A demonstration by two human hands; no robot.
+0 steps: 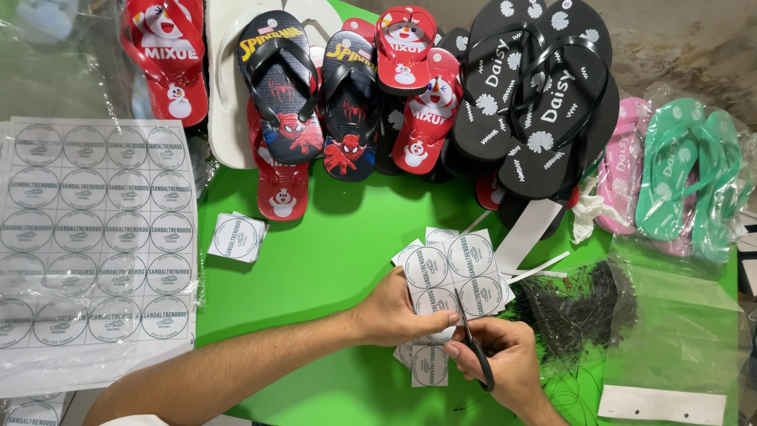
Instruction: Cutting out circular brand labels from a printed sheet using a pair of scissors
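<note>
Left hand (394, 315) pinches a round-label sheet (453, 272); right hand (505, 359) grips black scissors (475, 351) on a green table (331, 252), flip-flops (544, 102) piled far, concrete floor (686, 39) beyond.

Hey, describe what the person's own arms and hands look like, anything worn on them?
Both forearms are bare as far as the frame shows. The left hand and right hand wear no gloves, and no rings, watch or bracelet can be seen. A small patch of white cloth, possibly clothing, shows at the bottom edge by the left arm.
</note>
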